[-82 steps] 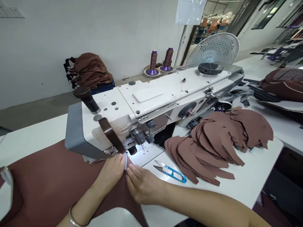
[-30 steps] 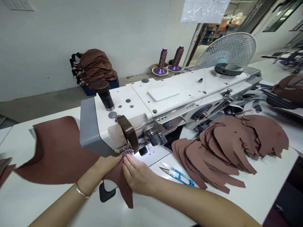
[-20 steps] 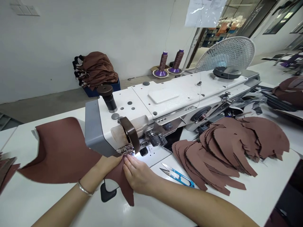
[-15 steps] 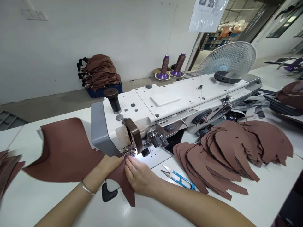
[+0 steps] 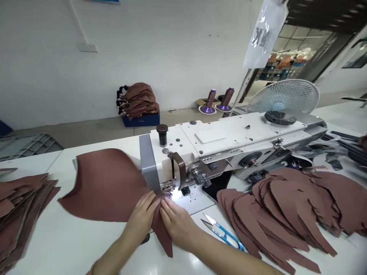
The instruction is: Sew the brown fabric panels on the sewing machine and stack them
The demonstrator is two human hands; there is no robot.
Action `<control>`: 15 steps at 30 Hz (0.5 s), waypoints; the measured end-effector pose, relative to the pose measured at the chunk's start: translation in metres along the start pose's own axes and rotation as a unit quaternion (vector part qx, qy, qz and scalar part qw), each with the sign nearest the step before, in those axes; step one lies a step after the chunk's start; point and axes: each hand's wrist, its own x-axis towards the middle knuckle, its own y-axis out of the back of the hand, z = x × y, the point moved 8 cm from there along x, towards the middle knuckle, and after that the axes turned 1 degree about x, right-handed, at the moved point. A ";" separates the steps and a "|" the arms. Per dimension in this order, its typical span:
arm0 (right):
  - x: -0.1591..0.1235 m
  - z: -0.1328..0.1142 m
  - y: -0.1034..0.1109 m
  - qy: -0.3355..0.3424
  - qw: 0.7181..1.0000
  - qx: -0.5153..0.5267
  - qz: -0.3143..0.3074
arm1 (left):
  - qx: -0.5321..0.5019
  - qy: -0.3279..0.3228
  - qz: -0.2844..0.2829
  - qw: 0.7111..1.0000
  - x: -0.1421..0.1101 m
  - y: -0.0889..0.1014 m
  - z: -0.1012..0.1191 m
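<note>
Cloth (image 5: pixel 106 187): brown pc. on table (image 5: pixel 86 244), edge at sewing machine (image 5: pixel 183 139), outer end curled.
L hand (image 5: pixel 143 214): fingers on cloth, can't tell if pinching.
R hand (image 5: pixel 176 221): ditto, nr. edge.
Feel: prob. light, bendy, springy; hold flat nr. edge.

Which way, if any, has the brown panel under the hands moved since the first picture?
Yes: against the sewing machine, the brown panel has shifted farther away, with less of it on the near side.
</note>
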 end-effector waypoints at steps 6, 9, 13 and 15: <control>-0.006 0.002 -0.010 -0.010 1.000 0.003 -0.014 | 0.167 0.011 -0.024 0.986 -0.051 0.020 0.032; -0.006 0.000 -0.007 -0.010 1.000 -0.009 0.003 | 0.204 0.056 -0.087 0.973 -0.056 0.013 0.036; -0.008 -0.026 -0.003 0.055 0.996 -0.018 0.070 | 0.214 0.106 -0.164 0.957 -0.072 -0.009 0.022; -0.010 -0.039 -0.005 0.093 0.990 -0.015 0.110 | 0.214 0.136 -0.197 0.947 -0.082 -0.015 0.007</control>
